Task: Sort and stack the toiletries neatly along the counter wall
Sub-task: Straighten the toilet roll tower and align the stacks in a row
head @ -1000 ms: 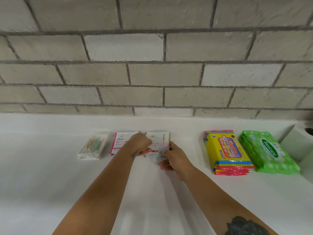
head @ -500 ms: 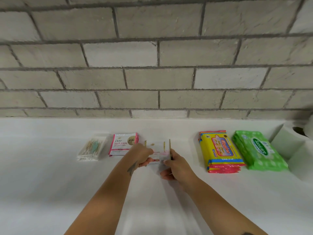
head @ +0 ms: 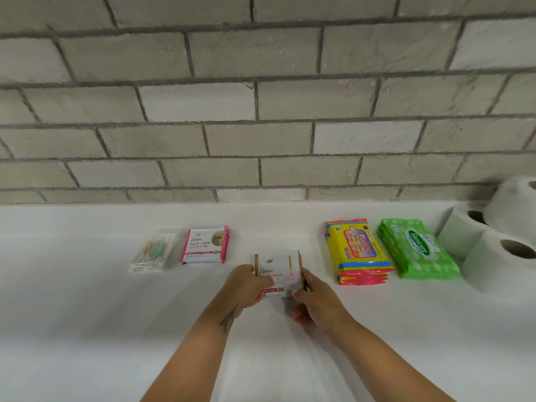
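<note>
Toilet rolls (head: 499,256) are lying at the far right, beside green Sanicare wipes (head: 417,248) and yellow Giggles wipes (head: 358,250), long axes running toward the wall. The left hand (head: 246,285) and right hand (head: 313,297) are gripping a white Dove sachet stack (head: 278,271) by its sides, near the counter (head: 87,314) front, text upright. A pink-edged Dove bio-keratin stack (head: 206,245) is lying left.

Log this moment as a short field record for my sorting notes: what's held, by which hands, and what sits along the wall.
held item: white Dove sachets, gold-edged
left hand: grips the sachets' left edge
right hand: grips their right edge
row, left to right: cotton swab bag, pink Dove sachets, yellow wipes, green wipes, toilet rolls
open spot: between the pink Dove sachets and the yellow wipes
surface: white counter
</note>
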A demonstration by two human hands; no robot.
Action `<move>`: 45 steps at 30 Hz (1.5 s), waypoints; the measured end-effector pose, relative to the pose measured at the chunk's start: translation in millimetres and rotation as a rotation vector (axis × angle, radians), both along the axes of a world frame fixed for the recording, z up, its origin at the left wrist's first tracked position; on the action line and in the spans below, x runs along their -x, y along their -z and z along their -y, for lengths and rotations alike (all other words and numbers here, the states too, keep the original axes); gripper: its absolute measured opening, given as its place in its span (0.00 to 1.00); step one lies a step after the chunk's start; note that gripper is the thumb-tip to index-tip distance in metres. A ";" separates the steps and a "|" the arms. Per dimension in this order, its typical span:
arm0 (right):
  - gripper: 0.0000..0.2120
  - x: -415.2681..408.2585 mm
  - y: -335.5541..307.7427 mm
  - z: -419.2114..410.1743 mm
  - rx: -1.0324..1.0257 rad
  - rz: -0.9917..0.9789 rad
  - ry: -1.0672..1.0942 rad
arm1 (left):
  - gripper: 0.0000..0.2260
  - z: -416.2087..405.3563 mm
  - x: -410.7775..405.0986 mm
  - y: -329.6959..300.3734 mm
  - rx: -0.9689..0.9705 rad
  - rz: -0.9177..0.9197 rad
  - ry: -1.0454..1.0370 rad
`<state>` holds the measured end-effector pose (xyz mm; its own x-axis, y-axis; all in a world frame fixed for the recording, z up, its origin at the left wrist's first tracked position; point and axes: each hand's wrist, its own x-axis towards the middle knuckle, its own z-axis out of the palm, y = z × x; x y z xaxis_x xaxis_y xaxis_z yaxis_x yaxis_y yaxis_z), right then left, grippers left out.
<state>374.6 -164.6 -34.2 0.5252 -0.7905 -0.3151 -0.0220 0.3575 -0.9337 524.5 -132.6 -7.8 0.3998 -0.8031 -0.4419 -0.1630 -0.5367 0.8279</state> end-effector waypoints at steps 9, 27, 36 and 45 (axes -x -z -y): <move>0.39 10.6 -6.1 0.6 0.550 -0.615 -0.112 | 0.52 -13.7 1.7 13.9 0.009 0.550 0.312; 0.24 -7.6 -16.6 23.6 1.314 -1.287 -0.292 | 0.34 19.6 7.7 25.0 0.041 1.004 0.327; 0.22 -19.9 -17.4 54.1 1.237 -1.302 -0.342 | 0.34 52.6 1.4 26.3 0.029 1.010 0.334; 0.23 -28.3 -26.4 65.0 1.183 -1.351 -0.374 | 0.34 72.2 -6.0 25.7 0.034 1.022 0.359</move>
